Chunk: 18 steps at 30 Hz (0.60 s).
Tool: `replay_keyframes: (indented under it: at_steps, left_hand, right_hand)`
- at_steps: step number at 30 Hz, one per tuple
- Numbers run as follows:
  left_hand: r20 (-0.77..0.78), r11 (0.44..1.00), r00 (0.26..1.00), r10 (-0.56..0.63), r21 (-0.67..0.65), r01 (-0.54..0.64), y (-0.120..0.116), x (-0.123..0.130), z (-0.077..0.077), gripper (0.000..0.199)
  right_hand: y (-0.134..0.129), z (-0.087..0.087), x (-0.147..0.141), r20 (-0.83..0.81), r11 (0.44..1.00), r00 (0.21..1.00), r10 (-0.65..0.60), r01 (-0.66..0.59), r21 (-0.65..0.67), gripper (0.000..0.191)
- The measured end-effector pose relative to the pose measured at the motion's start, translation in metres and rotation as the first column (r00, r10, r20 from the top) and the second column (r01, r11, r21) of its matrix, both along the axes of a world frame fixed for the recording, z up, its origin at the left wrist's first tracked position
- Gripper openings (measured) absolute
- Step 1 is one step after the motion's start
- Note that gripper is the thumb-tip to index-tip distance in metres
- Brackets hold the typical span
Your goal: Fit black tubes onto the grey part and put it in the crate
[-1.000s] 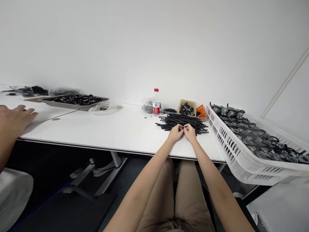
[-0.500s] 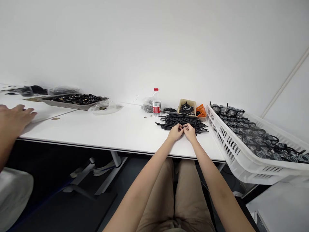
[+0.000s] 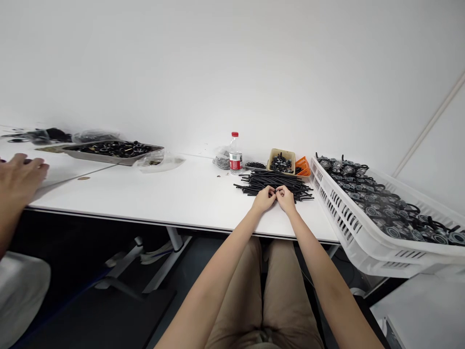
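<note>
My left hand (image 3: 265,198) and my right hand (image 3: 285,198) meet at the front of a pile of black rubber-like tubes (image 3: 267,180) on the white table. Thumbs and fingers of both hands are pinched together, almost touching each other. A small dark piece seems to sit between the fingertips, too small and covered to name. Just behind the pile stand a cream bin (image 3: 269,164) of small black and grey parts and an orange basket (image 3: 303,166).
To the right, a white crate (image 3: 336,213) holds several grey and black assemblies. A red-capped bottle (image 3: 236,156) stands behind the pile. Further left are a tray (image 3: 109,159) of black rings and a plastic bag (image 3: 160,162). A co-worker's hand (image 3: 22,182) rests at the far left.
The co-worker's hand at the far left has shifted slightly left and its fingers are more bent. My own hands have hardly moved.
</note>
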<state>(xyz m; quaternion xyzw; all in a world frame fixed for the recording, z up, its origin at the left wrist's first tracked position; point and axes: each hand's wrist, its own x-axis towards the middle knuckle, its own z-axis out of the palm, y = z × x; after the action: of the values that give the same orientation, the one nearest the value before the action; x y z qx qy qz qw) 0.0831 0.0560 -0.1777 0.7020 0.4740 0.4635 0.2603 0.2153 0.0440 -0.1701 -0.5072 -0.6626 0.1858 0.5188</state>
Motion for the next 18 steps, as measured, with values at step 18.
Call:
replay_keyframes:
  at_steps: [18]
  left_hand:
    - [-0.021,0.999,1.0,0.014,-0.035,-0.015,-0.01,0.001,0.011,0.026]
  right_hand:
    - [-0.001,0.001,-0.001,0.003,1.0,1.0,-0.01,0.01,-0.005,0.011]
